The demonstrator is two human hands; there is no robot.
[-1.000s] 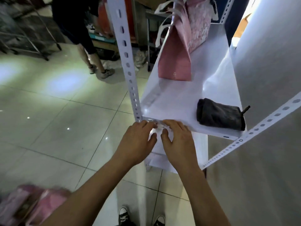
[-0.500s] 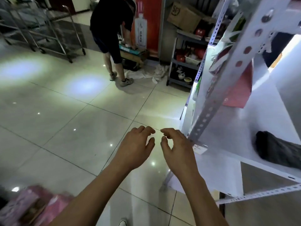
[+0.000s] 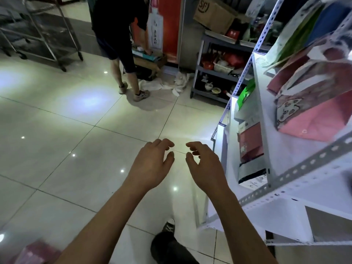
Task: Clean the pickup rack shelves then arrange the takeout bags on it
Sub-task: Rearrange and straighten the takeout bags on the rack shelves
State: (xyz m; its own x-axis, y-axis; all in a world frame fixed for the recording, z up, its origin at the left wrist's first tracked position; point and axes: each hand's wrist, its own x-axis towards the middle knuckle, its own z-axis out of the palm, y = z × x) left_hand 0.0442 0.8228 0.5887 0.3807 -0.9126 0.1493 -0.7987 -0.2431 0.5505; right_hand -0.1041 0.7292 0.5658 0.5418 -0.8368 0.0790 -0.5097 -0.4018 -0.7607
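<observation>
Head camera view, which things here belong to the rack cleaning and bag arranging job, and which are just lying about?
Job:
white rack
pink bag on shelf
pink bags on floor
left hand, empty
right hand, empty

Lying about:
grey shelf unit
cardboard box
metal trolley

"SF" in dark letters, inside a bracket-like curve, on the side of a brown cardboard box (image 3: pixel 213 13) atop the grey shelving unit (image 3: pixel 219 68). Dark vertical characters, too small to read, on a white poster (image 3: pixel 157 32) against the red panel. Small print and round symbols, illegible, on a black-and-white bag (image 3: pixel 252 178) at the white rack's (image 3: pixel 285 204) lower shelf edge.
</observation>
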